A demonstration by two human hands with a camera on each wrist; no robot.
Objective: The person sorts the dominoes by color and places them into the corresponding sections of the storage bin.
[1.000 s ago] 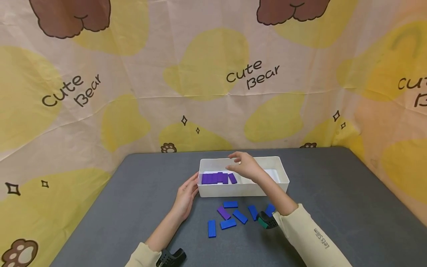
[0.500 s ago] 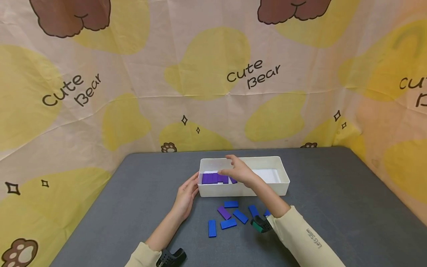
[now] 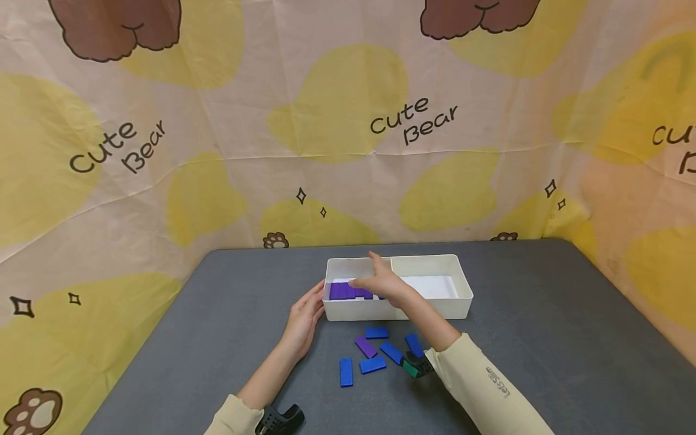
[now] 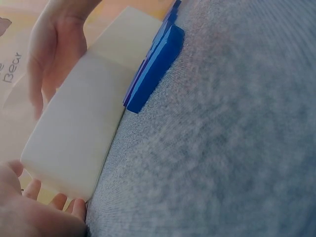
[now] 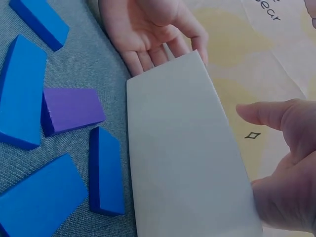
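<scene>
A white two-compartment box (image 3: 359,310) holds a row of purple blocks (image 3: 342,291) in its left compartment; the right compartment shows its white floor. My left hand (image 3: 303,323) rests against the box's left end, fingers extended along it, also seen in the left wrist view (image 4: 39,212). My right hand (image 3: 383,284) reaches over the front wall into the left compartment, thumb and fingers spread apart, covering some of the purple blocks. In the right wrist view the thumb of my right hand (image 5: 291,158) is apart from the box wall; its other fingers are hidden.
In front of the box several blue blocks (image 3: 373,365) and one purple block (image 3: 366,347) lie scattered on the grey table (image 3: 244,302). A patterned cloth (image 3: 337,181) hangs behind the table.
My right hand has moved left and slightly lower inside the box, now covering the tilted purple block at the row's right end. The left hand has stayed at the box's left end.
</scene>
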